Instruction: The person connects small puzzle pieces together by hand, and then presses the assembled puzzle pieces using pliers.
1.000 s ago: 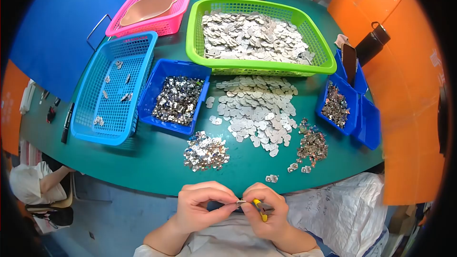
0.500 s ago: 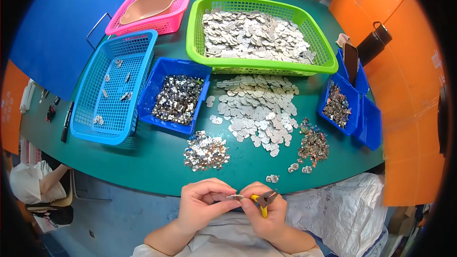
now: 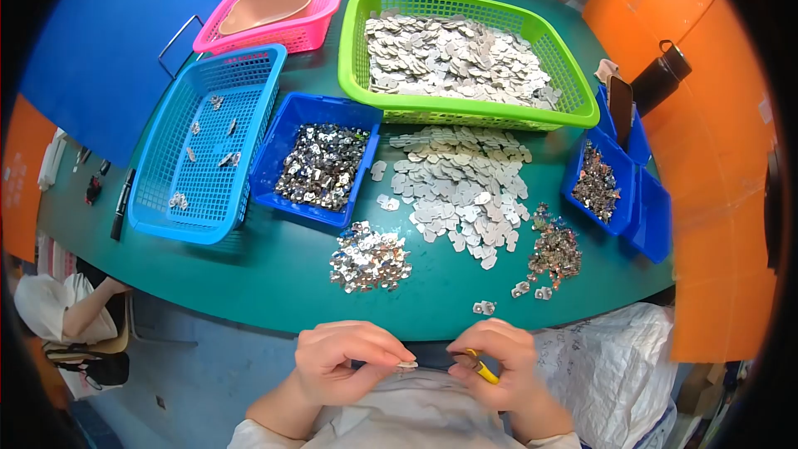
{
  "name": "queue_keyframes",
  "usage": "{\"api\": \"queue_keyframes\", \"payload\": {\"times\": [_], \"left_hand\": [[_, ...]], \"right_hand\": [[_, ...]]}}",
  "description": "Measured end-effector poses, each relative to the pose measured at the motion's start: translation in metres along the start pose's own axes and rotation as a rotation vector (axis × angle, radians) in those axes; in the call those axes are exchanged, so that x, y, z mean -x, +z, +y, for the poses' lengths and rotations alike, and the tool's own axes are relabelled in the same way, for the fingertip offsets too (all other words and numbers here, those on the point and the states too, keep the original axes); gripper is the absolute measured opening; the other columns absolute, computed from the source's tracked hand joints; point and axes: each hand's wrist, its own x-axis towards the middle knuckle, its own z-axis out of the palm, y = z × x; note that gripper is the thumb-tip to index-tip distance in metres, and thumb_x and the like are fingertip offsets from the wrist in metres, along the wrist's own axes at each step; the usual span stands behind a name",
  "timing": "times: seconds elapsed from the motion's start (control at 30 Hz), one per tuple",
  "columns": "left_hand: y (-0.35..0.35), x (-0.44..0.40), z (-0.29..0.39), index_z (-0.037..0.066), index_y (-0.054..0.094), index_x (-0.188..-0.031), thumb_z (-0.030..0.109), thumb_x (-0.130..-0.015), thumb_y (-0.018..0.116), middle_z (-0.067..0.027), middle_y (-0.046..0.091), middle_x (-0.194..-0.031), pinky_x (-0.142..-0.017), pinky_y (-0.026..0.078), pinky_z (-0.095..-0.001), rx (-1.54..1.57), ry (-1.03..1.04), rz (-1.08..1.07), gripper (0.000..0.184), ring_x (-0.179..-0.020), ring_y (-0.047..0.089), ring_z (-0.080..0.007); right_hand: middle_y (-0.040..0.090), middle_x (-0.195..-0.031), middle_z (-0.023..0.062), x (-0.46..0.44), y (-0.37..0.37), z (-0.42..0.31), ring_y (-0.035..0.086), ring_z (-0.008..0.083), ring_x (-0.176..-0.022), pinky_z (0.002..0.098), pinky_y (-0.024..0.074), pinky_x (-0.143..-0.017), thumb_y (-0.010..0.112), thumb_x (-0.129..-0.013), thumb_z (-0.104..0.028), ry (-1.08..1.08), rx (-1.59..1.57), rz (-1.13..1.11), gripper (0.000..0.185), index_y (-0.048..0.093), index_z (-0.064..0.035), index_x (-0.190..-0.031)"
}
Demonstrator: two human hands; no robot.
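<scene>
My left hand [image 3: 349, 362] pinches a small flat metal piece [image 3: 406, 364] between thumb and fingertips, at the table's front edge. To its right, my right hand [image 3: 499, 362] is closed round yellow-handled pliers [image 3: 482, 368], whose jaws are mostly hidden by the fingers. A gap separates the two hands. Beyond them on the green table lie a pile of shiny small parts [image 3: 370, 259], a spread of flat grey plates [image 3: 465, 187] and a pile of small coppery parts [image 3: 555, 251]. A few assembled-looking pieces [image 3: 484, 308] sit near the front edge.
A green basket [image 3: 470, 108] holds many grey plates. Left of it stand a dark blue bin [image 3: 312, 214] of small parts, a light blue basket [image 3: 179, 229] and a pink basket [image 3: 320, 33]. Blue bins [image 3: 648, 216] and a black bottle [image 3: 661, 79] are at right. A person [image 3: 66, 308] sits at left.
My hands have moved apart, the left with the metal piece and the right with the pliers. The pliers have turned in my right hand. The whole view has shifted slightly.
</scene>
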Motion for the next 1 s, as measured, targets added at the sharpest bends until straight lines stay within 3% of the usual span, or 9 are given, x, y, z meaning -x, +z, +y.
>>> {"api": "queue_keyframes", "payload": {"times": [0.03,0.23,0.33,0.9,1.0], "left_hand": [[-0.002,-0.002,0.001,0.0,0.067,-0.082,-0.016,-0.073,0.072,-0.0187,0.073,-0.08,-0.059,0.058,-0.0294,0.022,0.018,-0.015,0.019,-0.067,0.071,-0.0242],[-0.009,-0.008,0.002,0.002,0.067,-0.082,-0.013,-0.073,0.073,-0.0166,0.074,-0.082,-0.057,0.057,-0.0295,0.053,0.102,-0.109,0.019,-0.068,0.071,-0.0248],[-0.01,-0.009,0.004,0.002,0.067,-0.083,-0.013,-0.072,0.073,-0.0146,0.074,-0.084,-0.058,0.057,-0.0302,0.067,0.099,-0.119,0.02,-0.07,0.072,-0.0247],[-0.015,-0.019,0.006,0.001,0.067,-0.081,-0.011,-0.071,0.076,-0.0149,0.074,-0.085,-0.062,0.06,-0.0327,0.092,0.108,-0.209,0.017,-0.07,0.071,-0.0264],[-0.013,-0.021,0.005,0.004,0.067,-0.08,-0.006,-0.078,0.073,-0.0171,0.073,-0.081,-0.056,0.059,-0.0311,0.099,0.142,-0.199,0.011,-0.067,0.072,-0.0274]], "right_hand": [[0.067,-0.072,0.0053,-0.001,-0.005,0.0,0.062,0.0186,-0.061,0.0293,0.0415,-0.056,0.079,-0.07,-0.011,-0.073,0.155,-0.039,0.016,0.069,-0.0052,-0.082],[0.066,-0.07,0.0,0.005,-0.016,0.0,0.06,0.0169,-0.059,0.0307,0.0355,-0.052,0.081,-0.061,-0.013,-0.154,0.364,-0.107,0.024,0.07,-0.0101,-0.082],[0.063,-0.071,0.0006,0.005,-0.018,-0.002,0.059,0.0181,-0.059,0.0322,0.0365,-0.051,0.084,-0.059,-0.019,-0.184,0.4,-0.132,0.03,0.068,-0.0102,-0.084],[0.065,-0.071,0.0018,-0.005,-0.02,-0.013,0.057,0.0182,-0.056,0.0319,0.0336,-0.052,0.081,-0.056,-0.017,-0.215,0.437,-0.167,0.03,0.07,-0.0104,-0.083],[0.062,-0.069,0.0007,-0.004,-0.02,-0.012,0.056,0.0184,-0.055,0.0323,0.0342,-0.051,0.082,-0.059,-0.019,-0.211,0.425,-0.187,0.028,0.069,-0.0111,-0.082]]}}
